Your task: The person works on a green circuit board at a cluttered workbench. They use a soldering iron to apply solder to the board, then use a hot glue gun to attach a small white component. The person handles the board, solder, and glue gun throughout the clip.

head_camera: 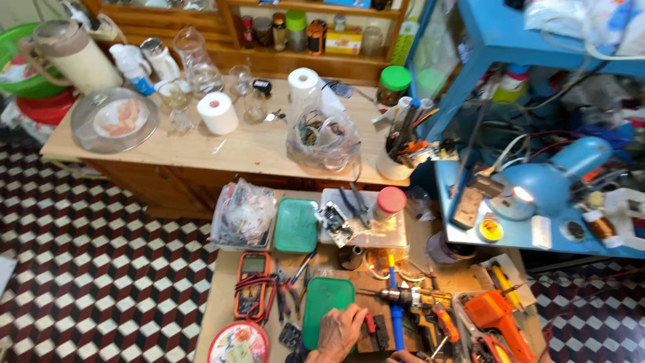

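My left hand [339,333] lies low at the front of a cluttered wooden workbench [222,296]. Its palm rests on the edge of a green plastic lid [326,296], fingers loosely apart. The fingertips touch a small red-and-black part [369,324] beside a black block [381,331] on a brown board. Nothing shows in its grasp. Only a sliver of my right hand [403,357] shows at the bottom edge, below a blue-handled screwdriver [396,312]; its fingers are hidden.
An orange multimeter [252,286] with leads lies left of the lid. A drill-like tool [406,296] and an orange tool [497,316] lie to the right. Behind are a green tray [295,225], a bag of parts [243,214], a red-lidded jar [388,202] and a lit blue lamp [537,188]. Checkered floor [101,269] lies left.
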